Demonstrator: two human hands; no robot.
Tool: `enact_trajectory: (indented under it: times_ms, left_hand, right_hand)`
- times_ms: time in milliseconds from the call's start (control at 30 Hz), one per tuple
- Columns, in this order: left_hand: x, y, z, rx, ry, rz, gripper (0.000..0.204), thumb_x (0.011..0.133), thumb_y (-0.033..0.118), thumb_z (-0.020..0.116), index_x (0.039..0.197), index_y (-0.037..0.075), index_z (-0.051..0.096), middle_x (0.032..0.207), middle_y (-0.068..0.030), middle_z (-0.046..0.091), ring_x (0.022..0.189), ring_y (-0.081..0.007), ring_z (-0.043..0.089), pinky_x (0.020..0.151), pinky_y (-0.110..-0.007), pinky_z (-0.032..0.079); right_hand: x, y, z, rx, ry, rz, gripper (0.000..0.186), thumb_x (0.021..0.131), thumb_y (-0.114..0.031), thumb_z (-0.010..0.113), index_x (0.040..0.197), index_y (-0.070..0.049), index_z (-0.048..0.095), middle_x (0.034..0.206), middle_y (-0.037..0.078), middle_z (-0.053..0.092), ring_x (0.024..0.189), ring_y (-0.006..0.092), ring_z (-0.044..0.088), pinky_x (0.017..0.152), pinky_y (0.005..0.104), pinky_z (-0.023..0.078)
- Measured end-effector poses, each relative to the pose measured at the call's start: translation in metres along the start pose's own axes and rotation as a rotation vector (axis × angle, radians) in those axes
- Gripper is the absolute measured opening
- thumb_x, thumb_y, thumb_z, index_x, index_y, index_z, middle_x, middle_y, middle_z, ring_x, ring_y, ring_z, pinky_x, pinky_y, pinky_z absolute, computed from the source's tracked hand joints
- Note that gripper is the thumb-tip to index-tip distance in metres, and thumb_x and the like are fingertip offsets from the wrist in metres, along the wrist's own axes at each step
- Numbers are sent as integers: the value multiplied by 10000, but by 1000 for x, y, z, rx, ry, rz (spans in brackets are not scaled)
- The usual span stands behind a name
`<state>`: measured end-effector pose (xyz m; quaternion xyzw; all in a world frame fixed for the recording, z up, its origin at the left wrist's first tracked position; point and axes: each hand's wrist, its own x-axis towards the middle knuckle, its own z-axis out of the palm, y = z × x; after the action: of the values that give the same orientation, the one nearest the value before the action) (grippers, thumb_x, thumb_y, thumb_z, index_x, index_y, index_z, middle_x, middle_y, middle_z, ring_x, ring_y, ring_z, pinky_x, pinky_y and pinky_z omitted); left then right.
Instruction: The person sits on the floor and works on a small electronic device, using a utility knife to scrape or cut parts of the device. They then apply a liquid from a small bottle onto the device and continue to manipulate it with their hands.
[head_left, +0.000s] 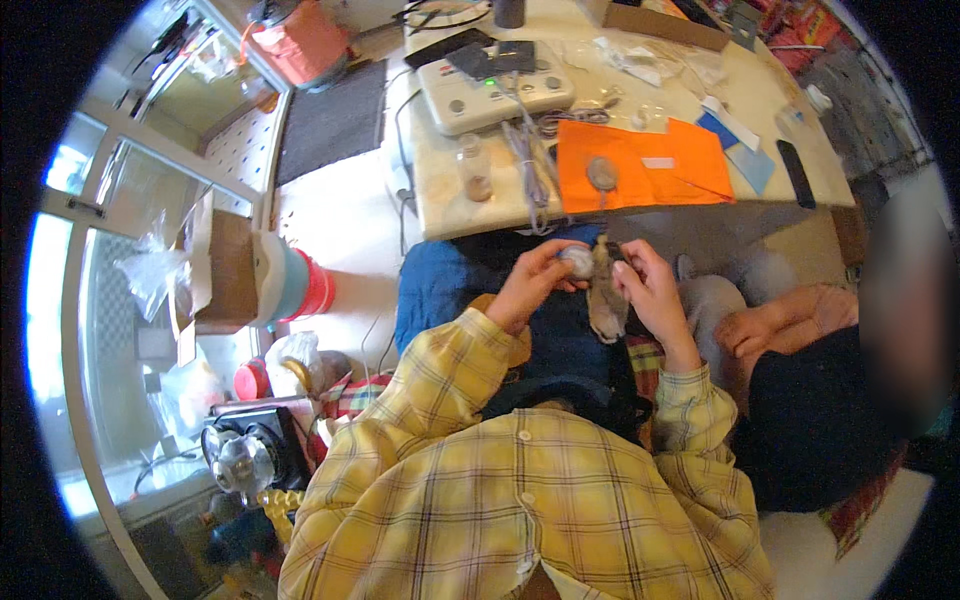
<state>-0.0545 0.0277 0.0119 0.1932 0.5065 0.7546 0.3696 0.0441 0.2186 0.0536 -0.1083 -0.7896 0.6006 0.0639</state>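
Above my lap, my left hand (540,280) pinches a small round whitish ball (577,262), perhaps wound thread. Close beside it, the fingers of my right hand (650,290) are closed on a long brown fuzzy-looking piece (606,305) that hangs down between my hands. Its exact kind does not show. Just beyond them, an orange cloth (640,150) lies at the table's near edge with a grey round object (601,173) on it. What my fingertips cover is hidden.
The pale table (450,190) carries a white device (495,88) with a lit green light, cables (530,165), a clear jar (475,175) and a dark remote-like bar (795,172). At right sits another person, whose hand (748,332) is near. Stacked buckets (305,282) stand left.
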Motion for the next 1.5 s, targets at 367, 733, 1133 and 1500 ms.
enact_trajectory:
  times_ms: [367, 733, 1133, 1500]
  left_hand:
    - [5, -15, -7, 53, 28, 116, 265, 1001, 155, 594, 1217, 11, 541, 962, -80, 702, 795, -114, 647, 695, -259, 530]
    - [21, -31, 1, 81, 230, 141, 257, 957, 67, 618, 1186, -49, 630, 1016, -87, 706, 846, -140, 667, 729, -275, 558]
    - [15, -13, 24, 119, 243, 169, 326, 989, 104, 578, 1284, -31, 614, 976, -43, 692, 771, -74, 598, 713, -258, 515]
    - [13, -13, 30, 356, 357, 257, 259, 956, 91, 600, 1157, -54, 676, 825, -48, 687, 697, -84, 585, 636, -258, 492]
  right_hand:
    - [2, 7, 25, 62, 124, 119, 191, 898, -126, 697, 1002, 32, 675, 849, 31, 686, 750, 82, 592, 662, 277, 484]
    - [18, 26, 35, -128, 218, -69, 174, 926, -128, 677, 845, -6, 585, 689, -9, 535, 604, 68, 476, 530, 263, 369]
    - [14, 13, 42, 302, 308, 121, 206, 894, -168, 736, 888, 7, 626, 776, 28, 630, 721, 108, 586, 625, 276, 459]
    - [20, 17, 36, 144, 310, 45, 175, 885, -166, 740, 871, -13, 654, 804, 14, 657, 739, 87, 594, 651, 261, 463]
